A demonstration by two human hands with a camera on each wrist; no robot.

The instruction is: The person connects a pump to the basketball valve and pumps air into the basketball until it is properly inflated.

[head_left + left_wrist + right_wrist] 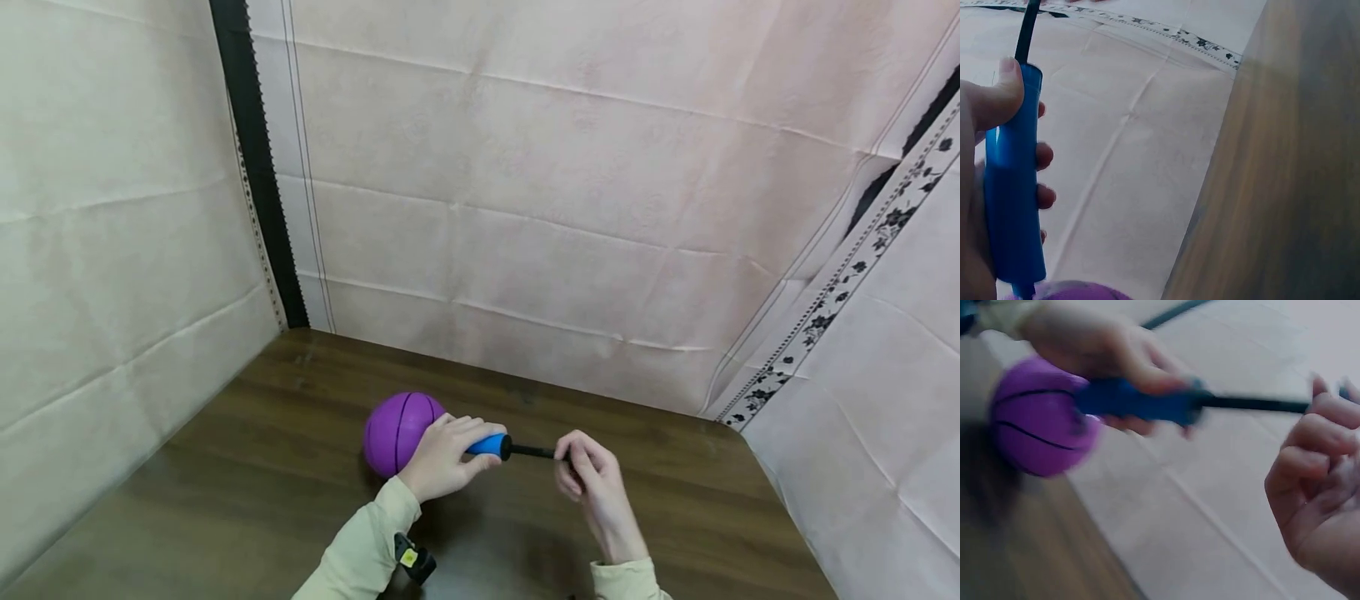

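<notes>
A purple ball (393, 432) with black lines sits on the brown table, to the left of both hands. My left hand (442, 460) grips the blue barrel of a hand pump (489, 446), its fingers wrapped round it in the left wrist view. The pump's near end meets the ball (1044, 428) in the right wrist view. Out of the barrel's other end runs a black rod (532, 451), drawn out to the right. My right hand (596, 487) holds the rod's far end with curled fingers, which mostly hide the handle.
The brown wooden tabletop (247, 492) runs back to a pale cloth wall (525, 208). More cloth closes off the left and right sides, with a floral border (832, 300) at the right corner. A black strap with a small device (412, 558) is on the left wrist.
</notes>
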